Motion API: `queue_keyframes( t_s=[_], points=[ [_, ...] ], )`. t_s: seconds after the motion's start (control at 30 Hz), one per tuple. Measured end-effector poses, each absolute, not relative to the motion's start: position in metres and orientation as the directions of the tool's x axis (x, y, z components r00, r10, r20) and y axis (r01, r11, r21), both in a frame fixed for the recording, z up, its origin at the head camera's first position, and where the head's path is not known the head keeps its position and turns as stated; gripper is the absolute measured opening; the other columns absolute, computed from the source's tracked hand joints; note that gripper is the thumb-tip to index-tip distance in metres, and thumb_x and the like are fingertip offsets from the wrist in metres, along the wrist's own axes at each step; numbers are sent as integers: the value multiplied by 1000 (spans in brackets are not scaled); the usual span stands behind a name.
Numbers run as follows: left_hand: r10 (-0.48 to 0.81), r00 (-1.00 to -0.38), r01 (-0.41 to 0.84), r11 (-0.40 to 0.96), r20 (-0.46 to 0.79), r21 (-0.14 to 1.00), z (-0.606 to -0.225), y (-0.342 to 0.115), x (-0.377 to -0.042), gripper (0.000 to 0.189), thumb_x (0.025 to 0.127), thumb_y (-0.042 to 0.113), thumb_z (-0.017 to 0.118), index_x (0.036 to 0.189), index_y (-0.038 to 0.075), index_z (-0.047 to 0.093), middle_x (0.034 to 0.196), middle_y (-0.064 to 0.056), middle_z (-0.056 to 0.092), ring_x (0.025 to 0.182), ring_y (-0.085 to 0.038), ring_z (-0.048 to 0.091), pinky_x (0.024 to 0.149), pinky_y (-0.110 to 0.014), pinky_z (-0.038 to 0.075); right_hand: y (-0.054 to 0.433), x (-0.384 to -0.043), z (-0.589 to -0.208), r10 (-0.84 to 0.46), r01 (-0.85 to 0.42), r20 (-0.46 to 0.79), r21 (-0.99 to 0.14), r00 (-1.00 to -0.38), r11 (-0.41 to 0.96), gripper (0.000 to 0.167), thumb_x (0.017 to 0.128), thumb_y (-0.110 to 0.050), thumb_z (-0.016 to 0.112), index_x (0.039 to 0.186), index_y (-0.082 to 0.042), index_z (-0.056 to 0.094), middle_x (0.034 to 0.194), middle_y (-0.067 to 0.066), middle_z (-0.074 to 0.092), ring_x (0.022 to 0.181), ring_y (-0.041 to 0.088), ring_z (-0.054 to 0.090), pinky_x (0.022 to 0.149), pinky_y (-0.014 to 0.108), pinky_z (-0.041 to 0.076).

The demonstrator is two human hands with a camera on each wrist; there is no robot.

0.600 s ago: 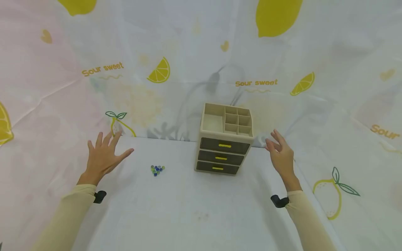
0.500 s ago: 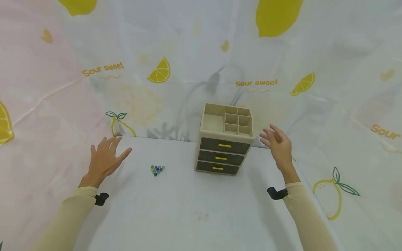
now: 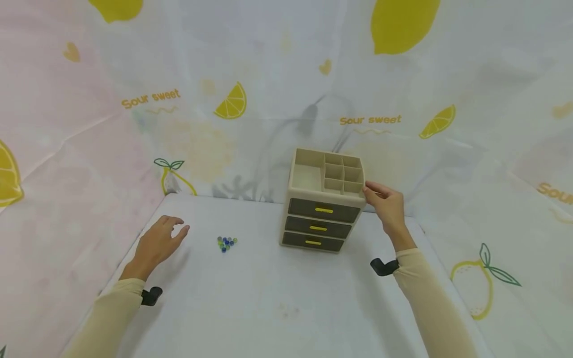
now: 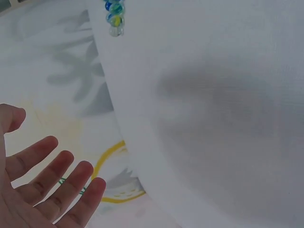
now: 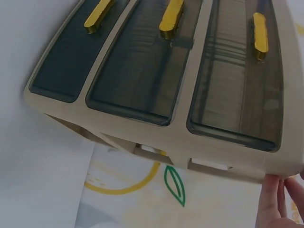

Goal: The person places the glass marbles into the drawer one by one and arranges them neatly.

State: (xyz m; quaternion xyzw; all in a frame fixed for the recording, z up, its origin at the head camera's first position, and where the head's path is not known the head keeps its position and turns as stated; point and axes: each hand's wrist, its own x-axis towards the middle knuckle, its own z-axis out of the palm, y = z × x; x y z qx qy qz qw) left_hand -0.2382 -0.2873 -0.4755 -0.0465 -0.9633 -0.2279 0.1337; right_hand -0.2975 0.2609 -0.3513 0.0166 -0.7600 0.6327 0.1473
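Observation:
A beige desktop organizer (image 3: 286, 219) stands on the white surface, with three dark drawers closed and yellow handles. Its top holds one large compartment and several small ones. My right hand (image 3: 388, 211) touches the organizer's upper right side; in the right wrist view the fingertips (image 5: 270, 183) meet the side wall near the top edge. Several blue and green glass marbles (image 3: 227, 242) lie clustered left of the organizer, also visible at the top of the left wrist view. My left hand (image 3: 157, 243) hovers left of the marbles, fingers loosely bent, holding nothing.
A lemon-printed white cloth (image 3: 268, 124) rises behind the surface and along both sides. The white tabletop (image 3: 250, 298) extends in front of the organizer and marbles. Each wrist bears a black camera mount (image 3: 384, 267).
My right hand has moved left to the organizer's upper side and now touches it. The left hand has lowered slightly, its fingers less spread. Organizer and marbles stay in place; the view shifts slightly.

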Motion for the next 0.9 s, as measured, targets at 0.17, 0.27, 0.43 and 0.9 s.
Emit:
queue_keyframes(
  t_s=[0.17,0.27,0.43,0.9],
  points=[
    [33,-974,132,888,226,440,-483,-284,-239,48,101,41,50,122,-1,60,123,-24,54,98,-38,58,77,-56,51,260,-300,-353,208,-189,235,-957,-949,219,37,89,-11,73,121,5,66,103,0,71,82,0,67,77,12,52],
    [33,-978,124,886,206,447,-486,-281,-239,50,100,42,50,123,-1,59,122,-24,54,100,-38,58,78,-56,51,259,-299,-350,204,-182,218,-966,-955,181,36,88,-7,72,120,7,65,104,2,71,80,2,68,77,13,53],
    [44,-979,133,879,200,459,-491,-277,-240,53,101,45,48,122,-2,60,122,-24,55,101,-39,57,80,-57,51,261,-304,-353,183,-172,194,-976,-964,132,38,86,-4,73,119,11,63,103,2,70,82,5,68,78,15,54],
    [116,-981,180,851,157,493,-507,-252,-260,48,101,43,48,121,1,61,119,-22,56,98,-36,57,80,-55,50,243,-315,-353,186,-143,154,-987,-970,72,36,87,-5,73,120,8,64,111,9,69,88,9,68,80,21,56]
  ],
)
